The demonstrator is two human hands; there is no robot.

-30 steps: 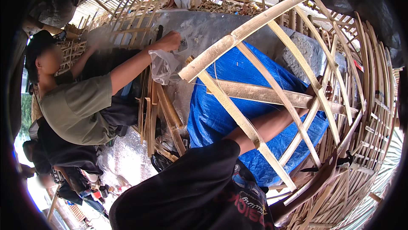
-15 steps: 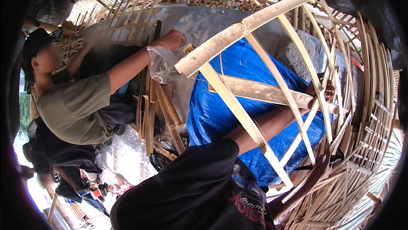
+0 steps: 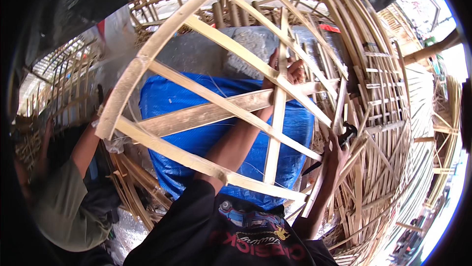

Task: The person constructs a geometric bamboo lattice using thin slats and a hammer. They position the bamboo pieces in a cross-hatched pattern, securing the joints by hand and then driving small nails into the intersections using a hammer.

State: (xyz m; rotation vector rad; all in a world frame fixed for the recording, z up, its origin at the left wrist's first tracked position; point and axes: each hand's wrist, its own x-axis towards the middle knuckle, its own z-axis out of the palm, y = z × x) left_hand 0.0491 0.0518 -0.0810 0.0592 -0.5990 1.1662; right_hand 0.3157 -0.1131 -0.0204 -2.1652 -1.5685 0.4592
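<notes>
At the far left a co-worker in a green shirt (image 3: 61,207) sits beside a stack of split bamboo strips (image 3: 130,182), one hand raised to the lower end of the curved rim strip (image 3: 142,64).

That rim belongs to the bamboo lattice frame (image 3: 216,118), which the person holds tilted up over a blue tarpaulin (image 3: 196,143). The left hand (image 3: 290,72) reaches through the frame from below, its grip pressed around the crossing where an upright slat meets the wide flat crosspiece.

To the right, the right hand (image 3: 334,155) is closed on a dark-handled tool (image 3: 339,140) at the frame's edge, against a woven bamboo basket wall (image 3: 383,94).

I judge the step to be fixing or trimming a joint; the next move calls for a steady hold at the crossing while the tool meets the slat end.

Compared with a second ago, the frame sits higher and closer, the view has swung right, and the co-worker has slid toward the edge.
</notes>
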